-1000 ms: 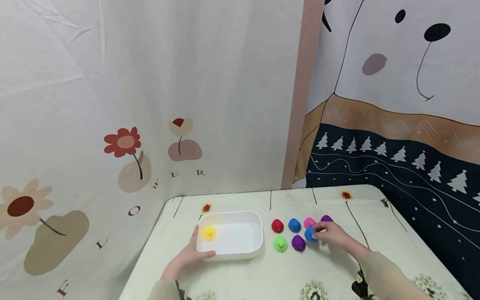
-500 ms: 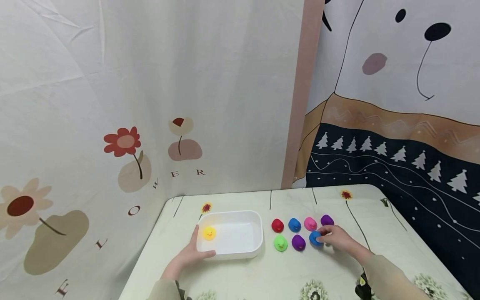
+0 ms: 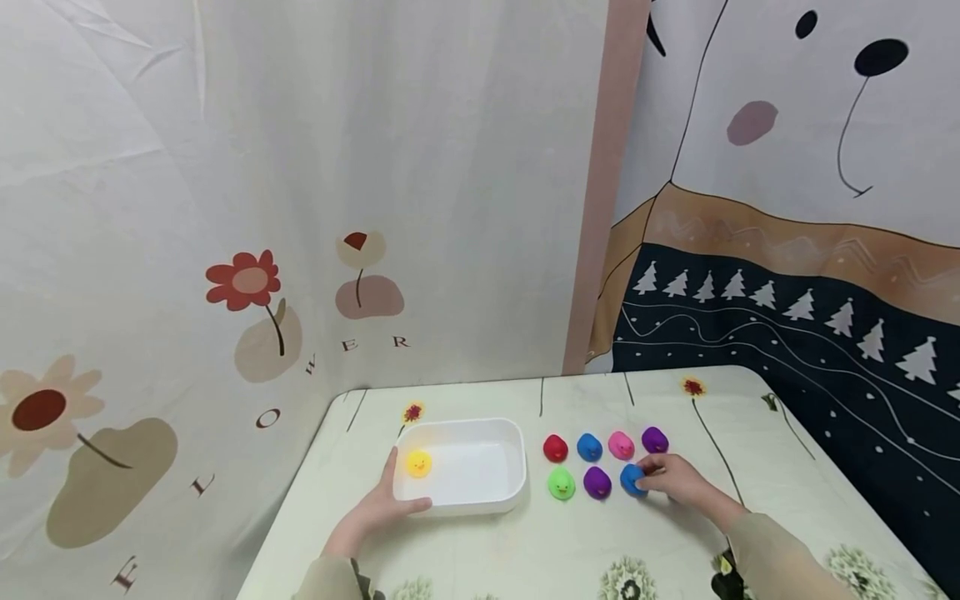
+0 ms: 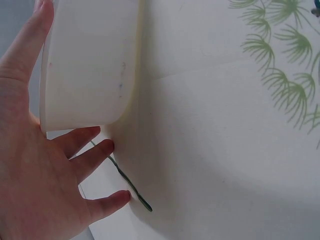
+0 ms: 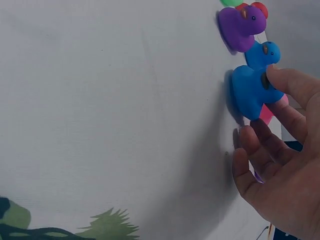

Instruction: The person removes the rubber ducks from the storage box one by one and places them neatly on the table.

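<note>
My right hand (image 3: pixel 678 482) pinches a blue rubber duck (image 5: pixel 250 92) between thumb and fingertips, low over the table at the right end of the front row. In that row, to its left, are a purple duck (image 3: pixel 597 483) and a light green duck (image 3: pixel 561 483). Behind them stand a red duck (image 3: pixel 555 448), another blue duck (image 3: pixel 588 447), a pink duck (image 3: pixel 621 445) and a second purple duck (image 3: pixel 655 440). My left hand (image 3: pixel 381 504) rests against the near left corner of a white plastic tub (image 3: pixel 480 507), thumb along its front, fingers spread by its left side.
A yellow duck (image 3: pixel 418 463) sits at the left inside the tub. The table (image 3: pixel 525 550) wears a pale flower-printed cloth. Printed curtains (image 3: pixel 480 208) hang close behind the table's far edge and along its sides.
My right hand has shifted the blue duck rightward and slightly nearer, away from the pink one, to the end of the front row. The left hand and the tub have stayed put.
</note>
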Demonstrator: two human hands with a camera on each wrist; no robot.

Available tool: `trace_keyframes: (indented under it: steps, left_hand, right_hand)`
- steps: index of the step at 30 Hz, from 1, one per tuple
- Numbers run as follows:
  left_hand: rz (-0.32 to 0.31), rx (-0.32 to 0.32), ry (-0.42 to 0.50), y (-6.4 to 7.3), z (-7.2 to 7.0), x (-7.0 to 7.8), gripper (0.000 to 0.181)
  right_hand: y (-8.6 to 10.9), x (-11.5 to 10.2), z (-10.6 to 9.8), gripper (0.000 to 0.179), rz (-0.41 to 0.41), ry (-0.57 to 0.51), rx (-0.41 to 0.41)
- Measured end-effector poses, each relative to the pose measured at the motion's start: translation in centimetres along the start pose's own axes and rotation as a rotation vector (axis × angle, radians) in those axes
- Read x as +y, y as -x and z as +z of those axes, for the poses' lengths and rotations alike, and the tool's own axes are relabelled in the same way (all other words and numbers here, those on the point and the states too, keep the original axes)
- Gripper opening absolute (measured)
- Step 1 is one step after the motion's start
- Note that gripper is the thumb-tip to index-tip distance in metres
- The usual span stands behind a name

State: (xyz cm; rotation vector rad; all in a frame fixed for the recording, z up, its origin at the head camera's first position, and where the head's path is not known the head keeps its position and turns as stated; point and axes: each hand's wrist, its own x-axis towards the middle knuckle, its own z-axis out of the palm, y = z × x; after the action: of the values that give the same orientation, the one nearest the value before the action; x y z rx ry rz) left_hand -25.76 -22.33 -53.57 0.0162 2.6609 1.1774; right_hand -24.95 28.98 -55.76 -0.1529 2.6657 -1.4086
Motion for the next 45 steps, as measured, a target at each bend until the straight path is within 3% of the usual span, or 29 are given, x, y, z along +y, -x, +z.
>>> trace_keyframes:
  steps: [7,16,20,26,34,45]
  left_hand:
    - [0.002,0.002,0.002,-0.1,-0.3,0.2,0.123]
    - [-0.003,0.009,0.010,-0.1,-0.5,0.3,0.124]
    - [-0.011,0.006,0.009,0.2,-0.6,0.2,0.124]
    - [-0.011,0.007,0.013,0.4,-0.6,-0.3,0.124]
    - [0.055,0.007,0.050,0.2,-0.1,-1.2,0.124]
    - [0.015,0.011,0.021,-0.2,0.1,-0.7,0.124]
  right_hand:
    - [0.4,-0.3,-0.3,0.033,-0.043,-0.011,-0.019]
    - [-0.4,-2.3,-1.5,0.033,0.063,0.002,0.027]
    - [-1.6,-4.1,-1.1,0.031,0.061,0.045,0.011]
    - [-3.8,-7.4,0.9,0.027,0.056,0.019,-0.047]
    - [-6.1,-11.0,4.3,0.026,-0.078,0.008,-0.162]
    - [-8.5,-14.3,9.4,0.021,-0.173,0.007,-0.233]
